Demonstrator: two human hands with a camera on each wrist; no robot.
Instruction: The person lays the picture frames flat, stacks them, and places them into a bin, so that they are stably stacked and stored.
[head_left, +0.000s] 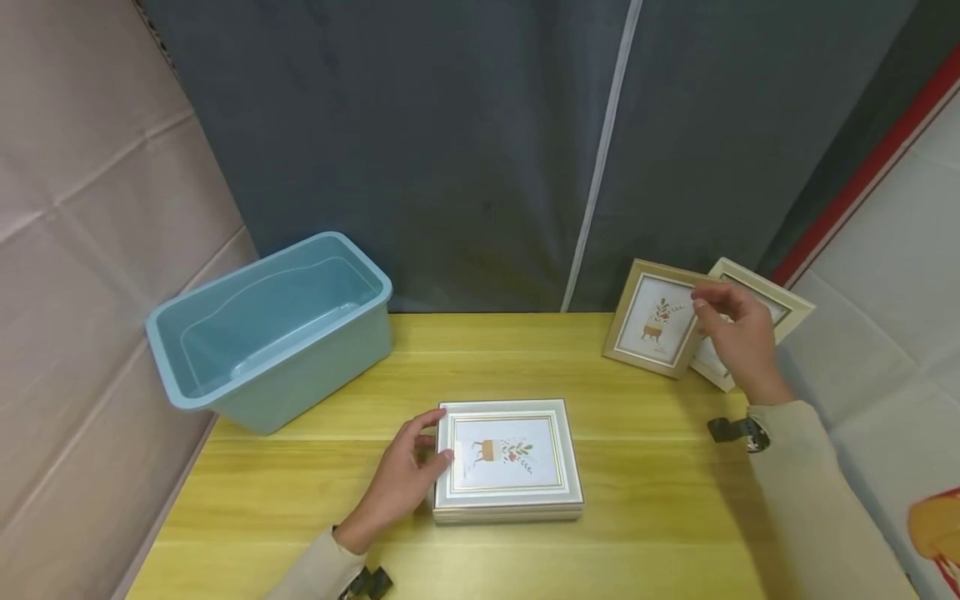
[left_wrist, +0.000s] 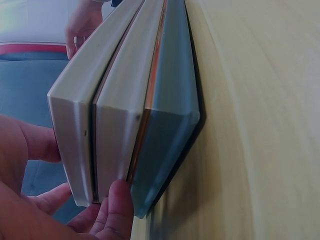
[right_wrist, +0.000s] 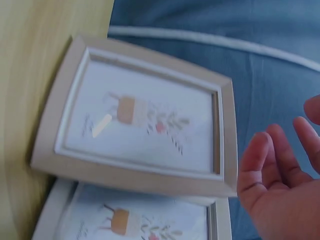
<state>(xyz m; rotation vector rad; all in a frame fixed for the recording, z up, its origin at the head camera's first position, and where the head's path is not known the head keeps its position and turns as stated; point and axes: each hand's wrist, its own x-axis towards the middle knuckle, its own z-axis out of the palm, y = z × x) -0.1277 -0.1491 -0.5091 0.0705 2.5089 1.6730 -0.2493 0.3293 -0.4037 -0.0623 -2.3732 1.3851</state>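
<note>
In the head view, my left hand (head_left: 401,479) rests at the left end of a stack of picture frames, its thumb and fingertips touching the edge. The white top frame (head_left: 506,412) lies face up around a plant-pot print. From the side, the left wrist view shows the stacked layers: a pale top frame (left_wrist: 75,120), another pale frame (left_wrist: 117,135) and a bluish-grey one (left_wrist: 165,125) at the bottom. My right hand (head_left: 742,337), fingers loosely curled and holding nothing, hovers by a beige picture frame (head_left: 630,317). This stands tilted back, overlapping a cream frame (head_left: 795,308).
A blue plastic bin (head_left: 322,367) stands at the back left, with nothing visible inside. Behind the yellow wooden table (head_left: 645,517) hangs a dark curtain (head_left: 420,167). Pale cloth walls (head_left: 82,250) close off both sides.
</note>
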